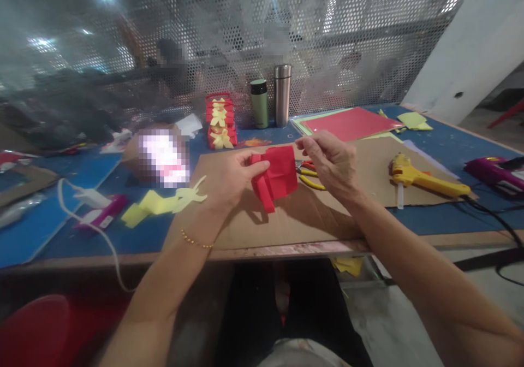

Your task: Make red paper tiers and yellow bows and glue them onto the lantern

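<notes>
My left hand [241, 178] grips a folded red piece [282, 173], of felt or paper, between thumb and fingers. A red strip hangs down from the piece at its left side. Just to the right, my right hand [331, 162] is held up with thumb and fingertips pinched together. Whether anything small sits in that pinch cannot be made out. Both hands are above a brown cardboard sheet [229, 230]. Partly behind the right hand lie pliers with red and yellow handles [310, 180].
A yellow glue gun [429, 181] rests at the right. Yellow cut pieces [151, 203] lie at the left, near a cable and a lit phone [166, 157]. Behind stand a red piece with yellow bows [221, 121], a green cup [259, 105], a steel flask [282, 96] and red sheets [347, 124].
</notes>
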A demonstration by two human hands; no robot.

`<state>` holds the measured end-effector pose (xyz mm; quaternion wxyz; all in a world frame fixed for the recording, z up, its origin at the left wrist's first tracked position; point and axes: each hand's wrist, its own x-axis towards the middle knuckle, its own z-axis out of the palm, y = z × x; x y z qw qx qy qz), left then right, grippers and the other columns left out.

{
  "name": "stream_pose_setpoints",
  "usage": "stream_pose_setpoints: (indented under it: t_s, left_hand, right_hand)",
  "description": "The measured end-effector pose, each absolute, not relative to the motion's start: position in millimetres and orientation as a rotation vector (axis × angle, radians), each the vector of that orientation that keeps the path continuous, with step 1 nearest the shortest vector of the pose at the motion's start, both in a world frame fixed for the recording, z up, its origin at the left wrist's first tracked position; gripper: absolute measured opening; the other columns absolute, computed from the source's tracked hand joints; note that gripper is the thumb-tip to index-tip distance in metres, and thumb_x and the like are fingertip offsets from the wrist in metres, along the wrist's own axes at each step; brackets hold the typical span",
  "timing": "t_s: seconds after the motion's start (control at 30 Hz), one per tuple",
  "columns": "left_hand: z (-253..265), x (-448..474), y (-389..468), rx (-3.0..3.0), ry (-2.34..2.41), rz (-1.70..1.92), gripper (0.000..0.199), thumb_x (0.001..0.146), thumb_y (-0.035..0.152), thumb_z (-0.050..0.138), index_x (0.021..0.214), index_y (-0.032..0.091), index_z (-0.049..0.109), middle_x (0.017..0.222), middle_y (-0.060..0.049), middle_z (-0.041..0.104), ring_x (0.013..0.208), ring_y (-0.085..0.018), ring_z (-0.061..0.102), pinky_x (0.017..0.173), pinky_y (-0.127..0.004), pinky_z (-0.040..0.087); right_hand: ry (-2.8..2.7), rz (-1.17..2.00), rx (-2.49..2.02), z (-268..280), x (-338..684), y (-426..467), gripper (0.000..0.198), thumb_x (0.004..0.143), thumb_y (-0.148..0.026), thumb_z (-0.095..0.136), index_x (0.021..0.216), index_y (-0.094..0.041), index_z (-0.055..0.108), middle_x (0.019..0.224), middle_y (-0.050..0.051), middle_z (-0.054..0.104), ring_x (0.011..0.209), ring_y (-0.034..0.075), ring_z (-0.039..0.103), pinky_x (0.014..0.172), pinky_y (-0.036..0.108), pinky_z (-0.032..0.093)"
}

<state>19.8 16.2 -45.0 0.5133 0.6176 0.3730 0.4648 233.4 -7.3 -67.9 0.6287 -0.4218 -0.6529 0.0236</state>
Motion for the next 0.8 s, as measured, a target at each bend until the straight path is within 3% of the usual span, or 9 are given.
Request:
stream_pose_setpoints:
  t_s: [0.23, 0.4, 0.5, 0.6, 0.7, 0.8]
  left_hand:
    - [-46, 10, 36, 1.182, 0.762, 1.193, 0.015, 0.072, 0.015, 0.086, 0.082, 0.015, 0.075, 0.085, -0.003, 0.074, 0.082, -0.015, 0.067, 0.088, -0.032, 0.058]
    - [-49, 7, 47, 0.992, 0.760, 1.207, 0.022, 0.070, 0.009, 0.085, 0.089, 0.013, 0.074, 0.091, -0.006, 0.075, 0.086, -0.017, 0.070, 0.086, -0.034, 0.060]
    - [-52, 7, 52, 0.896, 0.754, 1.216, 0.024, 0.070, 0.006, 0.083, 0.092, 0.013, 0.074, 0.092, -0.008, 0.076, 0.086, -0.019, 0.072, 0.084, -0.035, 0.061]
    - [-57, 6, 57, 0.849, 0.723, 1.244, 0.025, 0.071, 0.005, 0.082, 0.091, 0.014, 0.072, 0.090, -0.007, 0.075, 0.085, -0.020, 0.073, 0.083, -0.034, 0.061]
    - [-62, 6, 61, 0.857, 0.706, 1.235, 0.023, 0.072, 0.006, 0.081, 0.090, 0.015, 0.071, 0.088, -0.006, 0.074, 0.083, -0.019, 0.072, 0.081, -0.032, 0.061]
    - [-65, 6, 62, 0.885, 0.679, 1.193, 0.024, 0.075, 0.012, 0.082, 0.097, 0.016, 0.073, 0.089, -0.006, 0.075, 0.087, -0.020, 0.073, 0.082, -0.032, 0.060]
  right_hand:
    - [-1.278, -0.029, -1.038, -58, 266, -11, 0.041, 0.103, -0.058, 0.058, 0.088, -0.025, 0.076, 0.079, 0.003, 0.073, 0.069, 0.018, 0.065, 0.068, 0.033, 0.053]
    - [-1.465, -0.027, -1.051, -68, 275, -13, 0.032, 0.104, -0.047, 0.059, 0.089, -0.025, 0.076, 0.077, 0.003, 0.069, 0.068, 0.018, 0.064, 0.066, 0.033, 0.052]
    - [-1.828, -0.160, -1.012, -73, 266, -15, 0.025, 0.101, -0.036, 0.062, 0.117, -0.024, 0.076, 0.100, 0.009, 0.074, 0.089, 0.024, 0.069, 0.080, 0.040, 0.057]
    - [-2.149, -0.364, -0.967, -75, 246, -14, 0.052, 0.097, -0.029, 0.067, 0.148, -0.025, 0.061, 0.139, 0.017, 0.066, 0.123, 0.035, 0.062, 0.102, 0.055, 0.053]
    - [-2.306, -0.513, -0.938, -76, 225, -6, 0.059, 0.098, -0.020, 0.062, 0.156, -0.030, 0.052, 0.156, 0.015, 0.056, 0.142, 0.038, 0.050, 0.112, 0.062, 0.045]
    - [-2.285, -0.536, -0.894, -78, 212, 7, 0.047, 0.104, -0.019, 0.052, 0.150, -0.027, 0.058, 0.152, 0.015, 0.060, 0.139, 0.035, 0.053, 0.111, 0.058, 0.048]
